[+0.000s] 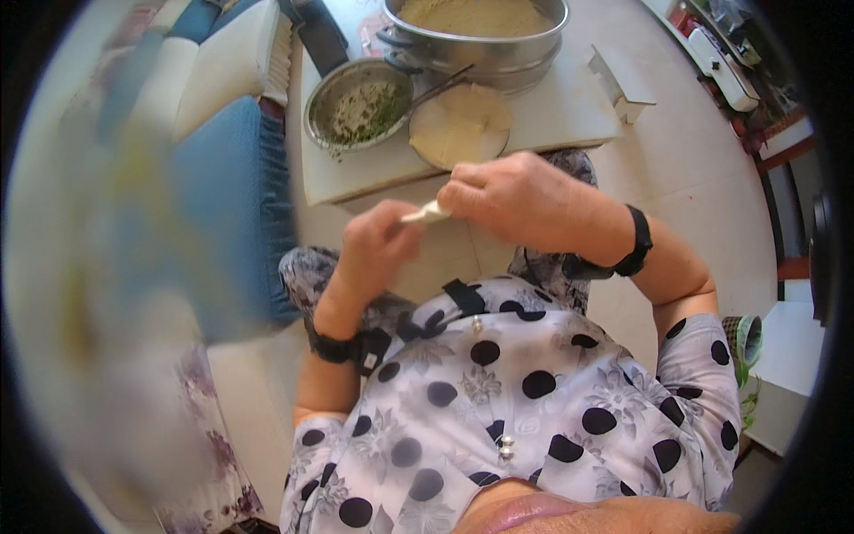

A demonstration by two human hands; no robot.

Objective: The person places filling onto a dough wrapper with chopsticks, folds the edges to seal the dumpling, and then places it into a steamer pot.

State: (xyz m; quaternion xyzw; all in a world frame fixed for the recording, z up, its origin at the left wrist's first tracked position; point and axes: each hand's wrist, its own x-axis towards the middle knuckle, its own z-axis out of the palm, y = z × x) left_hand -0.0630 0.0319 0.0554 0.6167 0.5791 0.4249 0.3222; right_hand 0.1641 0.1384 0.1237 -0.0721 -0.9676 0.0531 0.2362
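Note:
Between my hands, above my lap, is a small piece of pale dough point(428, 212), perhaps a filled wrapper. My left hand point(380, 237), slightly blurred, pinches its left end. My right hand point(507, 200) has its fingers closed on the other end. Just beyond, at the table's near edge, a stack of thin pale wrappers point(460, 127) lies on a round plate. A metal bowl point(313, 127) to its left holds a crumbly filling with chopped greens. Chopsticks point(444, 87) rest between bowl and wrappers. Behind them stands a large steel steamer pot point(480, 53) with a pale lining or food inside.
The white table point(574, 120) bears the bowl, plate and pot. A blue and cream sofa point(227, 193) stands close on the left. At the table's right is a small white stand point(620, 87). A plant point(748, 394) and a white cabinet point(787, 367) are at the right.

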